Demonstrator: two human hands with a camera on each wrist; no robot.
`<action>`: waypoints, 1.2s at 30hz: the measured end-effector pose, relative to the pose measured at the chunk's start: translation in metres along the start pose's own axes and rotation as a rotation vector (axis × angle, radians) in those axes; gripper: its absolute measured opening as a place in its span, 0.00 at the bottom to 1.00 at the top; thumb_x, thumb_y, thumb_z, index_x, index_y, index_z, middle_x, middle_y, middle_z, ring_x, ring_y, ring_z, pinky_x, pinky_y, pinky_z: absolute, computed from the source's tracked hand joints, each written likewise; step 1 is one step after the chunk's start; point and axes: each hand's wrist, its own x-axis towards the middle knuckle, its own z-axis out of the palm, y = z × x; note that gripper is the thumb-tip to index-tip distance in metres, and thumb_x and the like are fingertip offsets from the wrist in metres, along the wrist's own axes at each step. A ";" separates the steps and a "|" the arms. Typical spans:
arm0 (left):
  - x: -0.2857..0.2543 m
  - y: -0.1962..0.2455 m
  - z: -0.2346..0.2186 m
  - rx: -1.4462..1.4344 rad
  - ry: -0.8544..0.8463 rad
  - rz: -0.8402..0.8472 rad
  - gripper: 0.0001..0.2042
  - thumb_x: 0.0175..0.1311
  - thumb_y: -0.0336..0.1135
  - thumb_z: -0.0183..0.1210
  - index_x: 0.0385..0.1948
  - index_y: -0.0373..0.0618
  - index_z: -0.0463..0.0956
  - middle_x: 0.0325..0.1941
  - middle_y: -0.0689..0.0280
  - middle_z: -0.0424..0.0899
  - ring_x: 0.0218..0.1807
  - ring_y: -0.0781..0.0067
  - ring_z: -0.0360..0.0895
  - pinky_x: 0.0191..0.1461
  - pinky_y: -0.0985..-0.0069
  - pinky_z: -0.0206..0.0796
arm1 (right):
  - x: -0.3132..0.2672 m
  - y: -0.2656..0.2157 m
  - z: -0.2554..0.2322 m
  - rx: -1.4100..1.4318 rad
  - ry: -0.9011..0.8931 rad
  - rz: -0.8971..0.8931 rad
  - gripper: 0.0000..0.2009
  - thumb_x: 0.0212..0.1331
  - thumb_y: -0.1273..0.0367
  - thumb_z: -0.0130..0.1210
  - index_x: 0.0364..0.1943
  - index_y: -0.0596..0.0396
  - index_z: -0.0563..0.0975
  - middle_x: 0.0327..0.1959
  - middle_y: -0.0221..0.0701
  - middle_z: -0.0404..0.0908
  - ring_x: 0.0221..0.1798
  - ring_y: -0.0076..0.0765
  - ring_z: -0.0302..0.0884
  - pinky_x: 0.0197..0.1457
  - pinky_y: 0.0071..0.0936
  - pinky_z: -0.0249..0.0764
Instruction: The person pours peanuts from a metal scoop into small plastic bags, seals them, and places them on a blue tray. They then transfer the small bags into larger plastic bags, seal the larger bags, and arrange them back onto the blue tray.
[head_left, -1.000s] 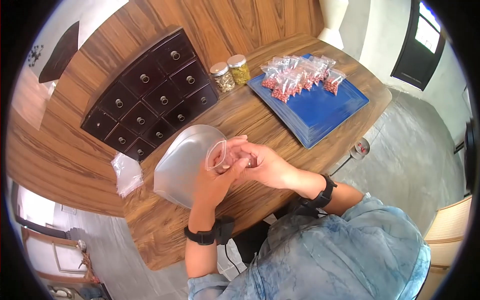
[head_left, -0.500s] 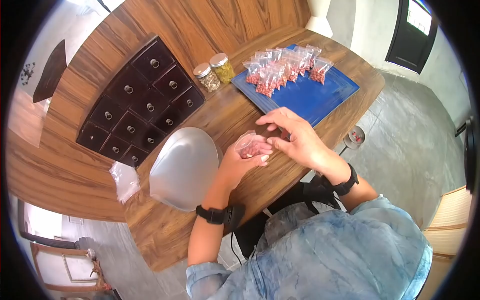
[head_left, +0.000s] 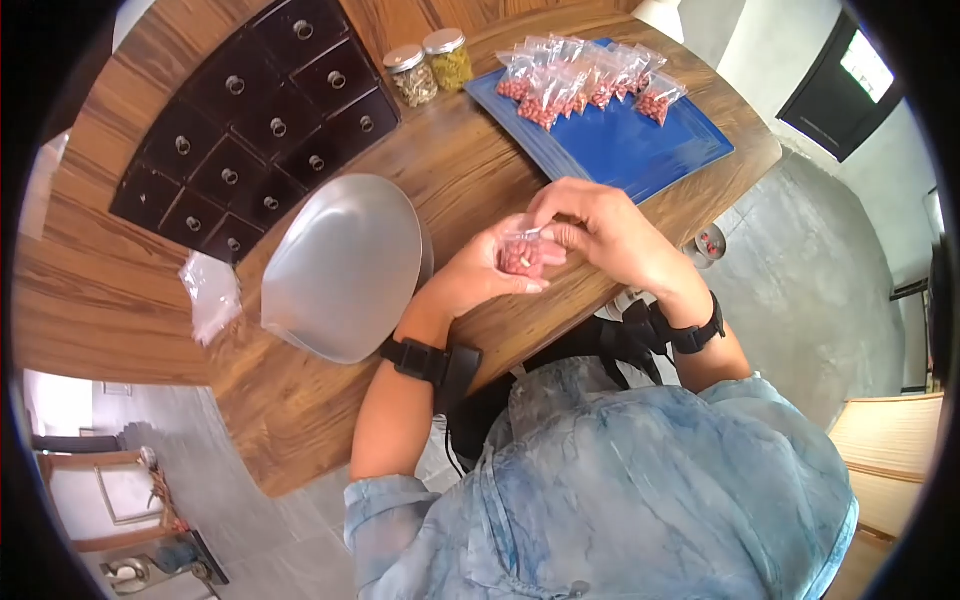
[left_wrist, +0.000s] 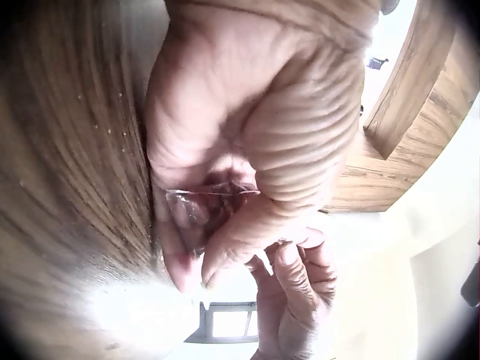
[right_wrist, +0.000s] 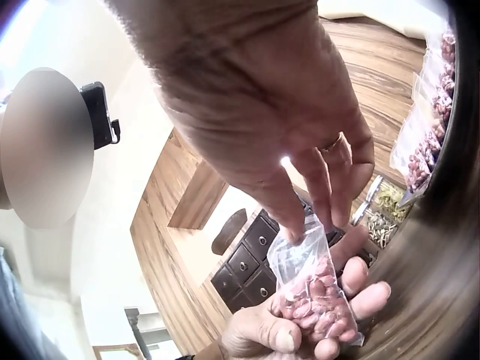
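Observation:
The left hand (head_left: 478,272) cradles a small clear zip bag (head_left: 522,257) of reddish-pink nuts or beans, its fingers and thumb curled round it. At the bag's top edge the right hand (head_left: 610,235) pinches the plastic between thumb and forefinger. In the right wrist view the bag (right_wrist: 319,304) stands upright, its contents in the lower part, with the right hand (right_wrist: 262,112) above and the left hand (right_wrist: 255,328) below. The left wrist view shows the left hand (left_wrist: 247,112) close up, with clear plastic (left_wrist: 191,214) inside its grip.
A metal scoop-shaped pan (head_left: 345,265) lies left of the hands, near empty plastic bags (head_left: 211,295). Behind are a dark drawer cabinet (head_left: 255,130) and two lidded jars (head_left: 411,78). A blue tray (head_left: 640,155) at the back right holds several filled bags (head_left: 548,98).
The hands parted from over the pan and moved right with the bag. The right hand, apart from the bag half a second ago, now pinches its top. The head view has shifted.

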 end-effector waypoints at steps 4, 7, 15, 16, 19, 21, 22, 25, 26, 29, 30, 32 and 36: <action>-0.001 -0.002 -0.003 -0.063 0.007 0.016 0.29 0.53 0.16 0.60 0.59 0.40 0.62 0.55 0.58 0.75 0.57 0.65 0.74 0.56 0.69 0.71 | 0.008 -0.016 -0.005 0.047 0.073 0.138 0.04 0.55 0.75 0.55 0.33 0.59 0.74 0.31 0.38 0.76 0.36 0.43 0.75 0.39 0.32 0.71; -0.002 -0.004 -0.004 -0.080 0.031 0.013 0.26 0.54 0.17 0.60 0.56 0.38 0.64 0.53 0.59 0.76 0.56 0.66 0.75 0.56 0.70 0.72 | 0.012 -0.019 -0.007 0.032 0.078 0.134 0.04 0.55 0.75 0.55 0.33 0.59 0.74 0.32 0.37 0.76 0.35 0.40 0.75 0.39 0.30 0.71; -0.004 -0.003 0.002 -0.014 0.245 -0.002 0.16 0.58 0.24 0.61 0.48 0.38 0.70 0.45 0.61 0.79 0.48 0.68 0.79 0.45 0.74 0.75 | 0.010 -0.017 0.002 0.159 0.074 0.170 0.04 0.55 0.77 0.56 0.34 0.61 0.74 0.29 0.34 0.76 0.33 0.28 0.73 0.39 0.26 0.71; -0.003 -0.004 0.002 -0.012 0.241 -0.003 0.15 0.58 0.24 0.60 0.47 0.37 0.71 0.44 0.61 0.79 0.48 0.68 0.79 0.44 0.74 0.75 | 0.010 -0.017 0.002 0.156 0.068 0.163 0.04 0.55 0.77 0.56 0.34 0.61 0.74 0.29 0.34 0.76 0.33 0.28 0.73 0.39 0.26 0.71; -0.004 -0.003 0.002 -0.002 0.224 0.008 0.13 0.59 0.25 0.60 0.45 0.37 0.73 0.40 0.62 0.81 0.46 0.69 0.79 0.40 0.76 0.75 | 0.009 -0.019 0.001 0.149 0.044 0.170 0.04 0.56 0.77 0.56 0.34 0.60 0.74 0.29 0.33 0.77 0.33 0.25 0.74 0.38 0.25 0.71; -0.004 -0.004 0.004 0.009 0.244 0.009 0.13 0.59 0.25 0.59 0.45 0.37 0.72 0.41 0.61 0.81 0.46 0.69 0.80 0.40 0.76 0.75 | 0.007 -0.014 0.003 0.239 0.041 0.226 0.04 0.58 0.74 0.56 0.35 0.59 0.74 0.30 0.30 0.77 0.34 0.22 0.72 0.39 0.22 0.70; -0.004 -0.003 0.005 0.015 0.254 0.009 0.13 0.59 0.25 0.59 0.46 0.37 0.72 0.41 0.61 0.81 0.46 0.69 0.80 0.40 0.76 0.75 | 0.006 -0.011 0.005 0.286 0.041 0.252 0.04 0.59 0.73 0.57 0.35 0.58 0.74 0.31 0.28 0.77 0.34 0.21 0.72 0.39 0.20 0.69; -0.003 -0.004 0.007 0.069 0.278 0.006 0.14 0.59 0.24 0.59 0.47 0.37 0.71 0.42 0.61 0.81 0.45 0.70 0.80 0.40 0.76 0.76 | 0.002 -0.015 0.003 0.316 0.016 0.270 0.05 0.60 0.73 0.56 0.37 0.58 0.75 0.29 0.27 0.77 0.32 0.20 0.72 0.38 0.20 0.69; -0.002 -0.006 0.007 0.080 0.280 0.005 0.15 0.59 0.24 0.59 0.47 0.37 0.71 0.42 0.61 0.81 0.45 0.70 0.80 0.40 0.77 0.76 | 0.001 -0.017 0.001 0.318 -0.009 0.280 0.05 0.60 0.73 0.56 0.37 0.58 0.75 0.29 0.27 0.77 0.32 0.20 0.71 0.38 0.20 0.69; 0.000 -0.007 0.007 0.060 0.271 0.003 0.18 0.58 0.22 0.59 0.51 0.37 0.68 0.43 0.62 0.80 0.43 0.74 0.80 0.40 0.78 0.76 | -0.003 -0.004 0.008 0.222 0.022 0.097 0.04 0.57 0.73 0.57 0.35 0.57 0.75 0.29 0.33 0.76 0.33 0.33 0.75 0.38 0.27 0.71; 0.000 -0.007 0.006 0.052 0.262 -0.001 0.20 0.59 0.22 0.59 0.53 0.37 0.67 0.44 0.62 0.79 0.43 0.76 0.79 0.41 0.78 0.76 | -0.003 -0.001 0.008 0.178 0.041 0.013 0.04 0.56 0.73 0.57 0.33 0.57 0.75 0.28 0.35 0.75 0.33 0.37 0.76 0.38 0.30 0.72; 0.001 -0.010 0.003 0.069 0.241 0.019 0.19 0.58 0.21 0.59 0.52 0.37 0.68 0.43 0.63 0.80 0.41 0.77 0.79 0.40 0.79 0.76 | -0.003 -0.002 0.007 0.169 0.037 0.040 0.04 0.55 0.72 0.57 0.31 0.57 0.75 0.29 0.38 0.75 0.35 0.44 0.75 0.38 0.34 0.71; 0.000 -0.010 0.004 0.135 0.258 -0.014 0.14 0.57 0.23 0.61 0.46 0.38 0.72 0.39 0.64 0.81 0.40 0.78 0.80 0.38 0.80 0.74 | -0.003 0.000 0.008 0.164 0.040 0.083 0.05 0.56 0.71 0.57 0.31 0.57 0.75 0.29 0.38 0.77 0.35 0.45 0.77 0.38 0.36 0.71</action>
